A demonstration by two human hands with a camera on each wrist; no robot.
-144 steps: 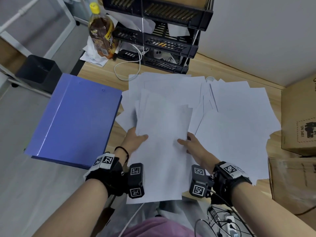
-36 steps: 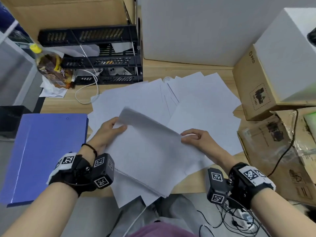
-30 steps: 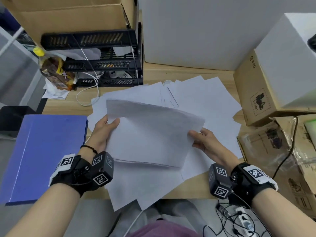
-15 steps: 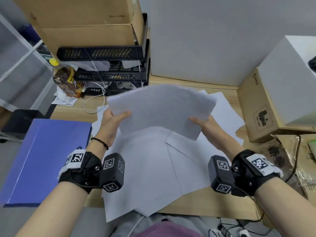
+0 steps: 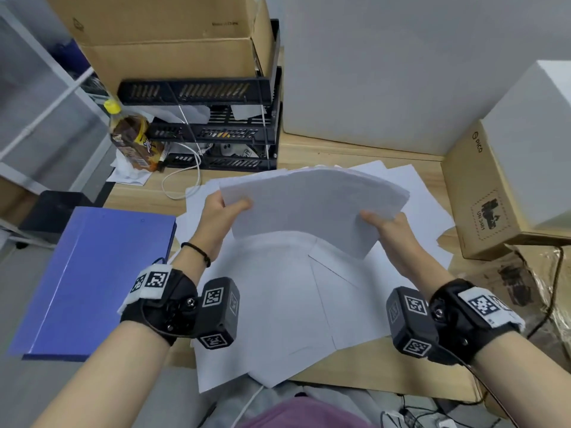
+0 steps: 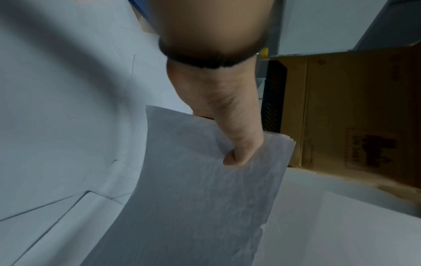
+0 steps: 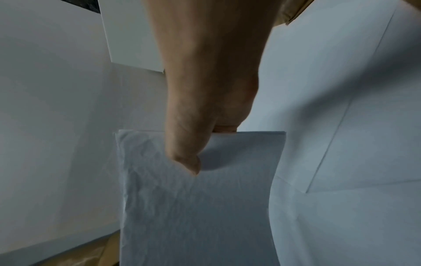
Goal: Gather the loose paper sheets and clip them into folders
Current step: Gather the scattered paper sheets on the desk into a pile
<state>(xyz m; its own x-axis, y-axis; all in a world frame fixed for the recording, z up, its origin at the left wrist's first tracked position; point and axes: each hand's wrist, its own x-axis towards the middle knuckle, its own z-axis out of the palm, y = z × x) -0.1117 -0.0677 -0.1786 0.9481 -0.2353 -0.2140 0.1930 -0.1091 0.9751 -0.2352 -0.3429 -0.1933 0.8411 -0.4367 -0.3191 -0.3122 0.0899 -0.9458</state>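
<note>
I hold a stack of white paper sheets (image 5: 312, 208) in the air above the desk, tilted up and slightly bowed. My left hand (image 5: 221, 216) pinches its left edge, thumb on top (image 6: 239, 154). My right hand (image 5: 384, 225) pinches its right edge, thumb pressed on the top sheet (image 7: 187, 162). The stack (image 6: 200, 198) (image 7: 200, 198) fills the lower part of both wrist views. More loose sheets (image 5: 278, 298) lie spread on the wooden desk (image 5: 386, 372) below. A closed blue folder (image 5: 89, 279) lies at the desk's left edge.
A black tiered tray rack (image 5: 216, 131) with a cardboard box (image 5: 167, 41) on top stands at the back left, with a brown drink bottle (image 5: 133, 140) and a white cable (image 5: 182, 180) beside it. Cardboard boxes (image 5: 482, 199) crowd the right side.
Both hands have lifted the gathered stack off the desk and raised it higher, tilting it up; the view has shifted with the head. The sheets below stayed put.
</note>
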